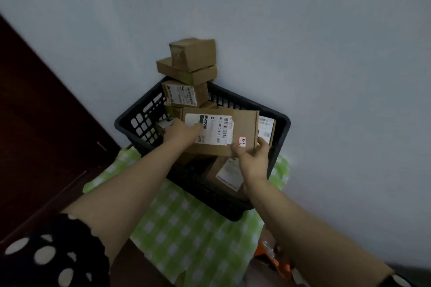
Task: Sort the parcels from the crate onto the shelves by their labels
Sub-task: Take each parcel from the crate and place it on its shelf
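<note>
Pale blue-grey wall (303, 30) fills the space beyond my fingertips; dark brown wood panelling (35, 112) runs down well to the left of my left hand (179, 133); a green and white checked cloth (186, 228) lies beneath my forearms, nearer to me than my fingers. On that cloth sits a black plastic crate (277, 121) with slotted walls, and both my hands reach into it.

Between my two hands is a flat brown cardboard parcel (245, 123), held level just above the crate's contents; my left hand grips its left end, thumb lying across the top; my right hand (253, 161) pinches its near right corner, thumb on top and fingers curled round the edge.

Beyond my left fingers a stack of three smaller cardboard boxes (193, 53) rises out of the crate's far corner against the wall. Directly under my right hand lies another labelled parcel (221, 172); just past my right fingertips a further parcel (265, 128) stands against the crate wall, mostly hidden.

A white shipping label (210, 128) with barcodes covers the held parcel's top, its left edge under my left thumb. A small red-bordered sticker (242, 141) with handwritten marks sits just beside my right thumb; I cannot read it surely.
</note>
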`<state>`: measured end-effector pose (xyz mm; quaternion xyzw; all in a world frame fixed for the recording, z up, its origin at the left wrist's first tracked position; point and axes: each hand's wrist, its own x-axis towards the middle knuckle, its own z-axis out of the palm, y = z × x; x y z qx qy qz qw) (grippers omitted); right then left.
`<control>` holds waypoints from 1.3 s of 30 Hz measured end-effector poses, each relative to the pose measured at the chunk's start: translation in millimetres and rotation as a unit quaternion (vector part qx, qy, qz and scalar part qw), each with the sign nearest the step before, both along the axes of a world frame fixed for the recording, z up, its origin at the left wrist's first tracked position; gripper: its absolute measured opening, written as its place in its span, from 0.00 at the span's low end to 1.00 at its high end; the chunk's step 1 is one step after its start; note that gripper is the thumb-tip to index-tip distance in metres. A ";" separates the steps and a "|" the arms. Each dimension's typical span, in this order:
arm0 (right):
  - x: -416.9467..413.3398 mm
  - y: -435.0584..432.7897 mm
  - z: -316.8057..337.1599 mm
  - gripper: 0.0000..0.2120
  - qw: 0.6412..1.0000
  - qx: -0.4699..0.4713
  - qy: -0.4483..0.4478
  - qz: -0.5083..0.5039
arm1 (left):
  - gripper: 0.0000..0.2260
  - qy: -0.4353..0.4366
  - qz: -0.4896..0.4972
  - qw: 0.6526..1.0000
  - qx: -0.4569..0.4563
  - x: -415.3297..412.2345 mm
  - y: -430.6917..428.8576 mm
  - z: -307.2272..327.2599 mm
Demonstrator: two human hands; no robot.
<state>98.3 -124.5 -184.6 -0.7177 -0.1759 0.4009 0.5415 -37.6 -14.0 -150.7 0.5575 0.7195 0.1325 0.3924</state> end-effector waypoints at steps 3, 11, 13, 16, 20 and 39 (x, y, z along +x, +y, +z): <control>-1.7 11.1 42.9 0.26 0.991 0.117 0.066 0.024 | 0.31 -0.091 0.066 0.994 0.001 -22.2 -8.8 26.2; -22.4 32.2 120.1 0.25 0.938 0.207 0.097 0.260 | 0.33 -0.086 0.118 0.979 0.143 -104.6 -63.3 88.1; -36.5 34.6 132.8 0.31 0.923 0.207 0.101 0.308 | 0.40 -0.150 0.106 0.977 0.108 -122.3 -77.1 103.0; -63.1 34.9 142.2 0.38 0.908 0.198 0.100 0.354 | 0.26 -0.207 0.074 0.974 0.058 -149.0 -106.4 117.7; -95.8 26.3 150.8 0.51 0.895 0.200 0.089 0.387 | 0.15 -0.249 0.093 0.961 0.078 -181.0 -145.7 126.7; -236.3 -60.3 145.2 0.26 0.783 0.173 0.020 0.597 | 0.10 -0.379 0.243 0.878 0.160 -291.5 -262.1 127.4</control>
